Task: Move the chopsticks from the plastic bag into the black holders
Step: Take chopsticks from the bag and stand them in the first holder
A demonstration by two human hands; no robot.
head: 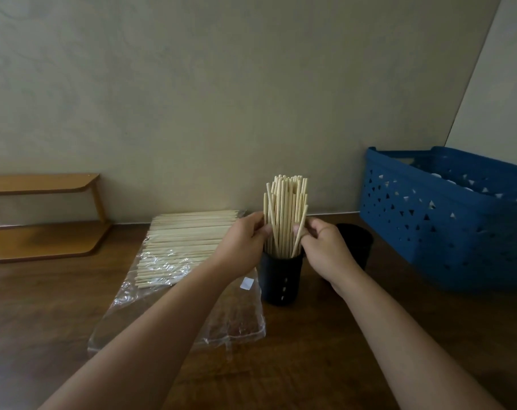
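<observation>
My left hand (pixel 241 243) and right hand (pixel 325 248) curl around a bundle of chopsticks (pixel 285 214), fingers pressing it from both sides. The bundle stands upright in the near black holder (pixel 280 281) on the wooden table (pixel 325 350). A 2nd black holder (pixel 358 241) sits just behind my right hand. More chopsticks (pixel 189 238) lie on the clear plastic bag (pixel 162 291) to my left. A blue basket (pixel 446 220) stands at right.

Both hands (pixel 283 247) around chopsticks (pixel 285 214) in holder (pixel 280 284)
</observation>
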